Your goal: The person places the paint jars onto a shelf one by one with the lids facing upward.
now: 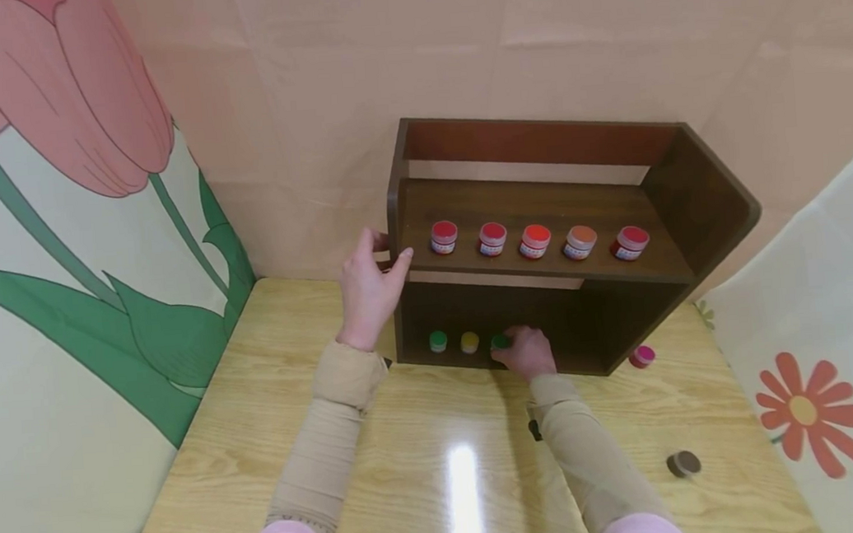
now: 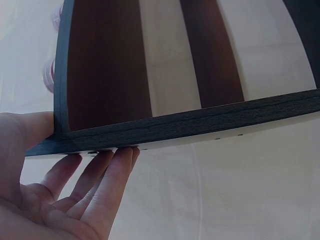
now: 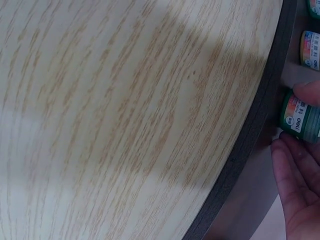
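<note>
A dark brown two-tier shelf [image 1: 531, 277] stands on the table. My left hand [image 1: 370, 291] holds its left side panel, the thumb at the front by the upper board and the fingers [image 2: 117, 175] against the outer face. On the lower tier my right hand [image 1: 531, 352] pinches a dark green paint jar [image 3: 295, 114] between thumb and fingers, close to the front edge. Left of it on that tier sit a yellow jar [image 1: 470, 343] and a lighter green jar [image 1: 438, 342]. Part of the gripped jar is hidden by the hand.
Several red and orange paint jars [image 1: 536, 241] line the upper tier. A magenta jar [image 1: 642, 357] stands on the table by the shelf's right side, and a brown jar [image 1: 684, 464] lies nearer the front right. Printed cloth [image 1: 295, 86] hangs behind and at both sides.
</note>
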`<state>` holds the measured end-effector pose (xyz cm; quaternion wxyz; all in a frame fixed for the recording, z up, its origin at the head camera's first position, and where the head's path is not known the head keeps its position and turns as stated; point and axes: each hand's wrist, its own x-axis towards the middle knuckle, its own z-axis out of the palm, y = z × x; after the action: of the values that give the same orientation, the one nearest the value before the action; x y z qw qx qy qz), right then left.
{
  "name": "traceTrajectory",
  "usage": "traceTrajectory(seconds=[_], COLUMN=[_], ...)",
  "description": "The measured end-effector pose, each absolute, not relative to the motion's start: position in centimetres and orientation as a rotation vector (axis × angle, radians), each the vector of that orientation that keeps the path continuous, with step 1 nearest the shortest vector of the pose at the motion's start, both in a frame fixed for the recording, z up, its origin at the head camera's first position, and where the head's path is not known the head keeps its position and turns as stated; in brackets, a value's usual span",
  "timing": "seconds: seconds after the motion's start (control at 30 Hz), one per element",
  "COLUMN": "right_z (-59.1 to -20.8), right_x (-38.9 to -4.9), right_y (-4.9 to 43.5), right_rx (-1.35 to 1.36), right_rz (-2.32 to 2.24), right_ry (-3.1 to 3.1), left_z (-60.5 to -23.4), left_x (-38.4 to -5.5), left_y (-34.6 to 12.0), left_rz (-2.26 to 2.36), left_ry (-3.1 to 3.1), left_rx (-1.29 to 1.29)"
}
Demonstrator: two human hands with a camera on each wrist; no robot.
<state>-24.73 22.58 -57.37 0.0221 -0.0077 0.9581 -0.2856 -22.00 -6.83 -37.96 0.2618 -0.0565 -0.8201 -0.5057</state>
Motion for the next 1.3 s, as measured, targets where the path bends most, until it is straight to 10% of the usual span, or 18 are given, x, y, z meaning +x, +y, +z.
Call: traceTrajectory(seconds=[1.3], right_z=[-50.0], right_x=[-22.4], right_y=[26.2], right_rx=[0.055], right_rz=[-0.951], right_ry=[3.317], left_z=[-37.8], left_x=[-21.9], left_y=[-6.8], left_rz=[-1.386], left_ry=[-2.206], left_rx=[-0.168])
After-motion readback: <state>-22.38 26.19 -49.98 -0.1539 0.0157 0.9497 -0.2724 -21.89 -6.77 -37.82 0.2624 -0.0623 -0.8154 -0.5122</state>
